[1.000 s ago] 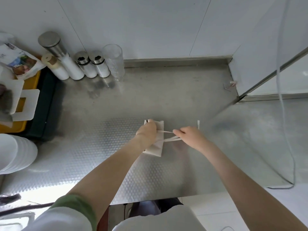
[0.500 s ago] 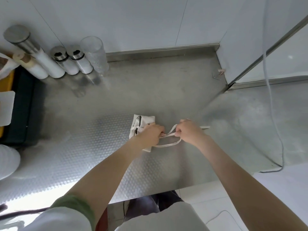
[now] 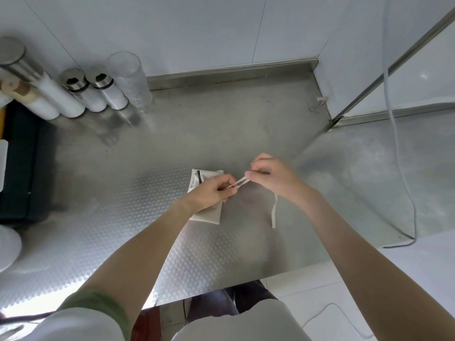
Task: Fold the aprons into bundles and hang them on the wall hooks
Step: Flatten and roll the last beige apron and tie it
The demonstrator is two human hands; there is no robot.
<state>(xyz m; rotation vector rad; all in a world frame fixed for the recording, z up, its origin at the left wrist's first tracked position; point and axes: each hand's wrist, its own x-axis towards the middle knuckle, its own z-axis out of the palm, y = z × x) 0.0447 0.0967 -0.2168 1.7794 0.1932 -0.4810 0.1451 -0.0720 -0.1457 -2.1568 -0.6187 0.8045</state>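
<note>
A small folded bundle of beige apron (image 3: 209,212) lies on the steel counter (image 3: 221,134), partly under my left hand. My left hand (image 3: 211,191) rests on the bundle and pinches the apron's thin strap (image 3: 240,182) at its base. My right hand (image 3: 270,177) is just to the right, slightly raised, pinching the same strap between thumb and fingers so a short stretch runs taut between both hands. The loose strap end (image 3: 273,212) hangs down below my right wrist onto the counter. No wall hooks are in view.
Several white bottles with metal caps (image 3: 98,94) and a clear glass (image 3: 130,80) stand at the back left against the wall. A dark bin (image 3: 22,163) sits at the left edge. A white cable (image 3: 403,168) runs down the right side. The counter's front edge (image 3: 209,294) is near my body.
My right hand lifted and moved up-right, drawing the strap from a slack loop into a taut line. The loose end now hangs below my right wrist. The view shifted slightly.
</note>
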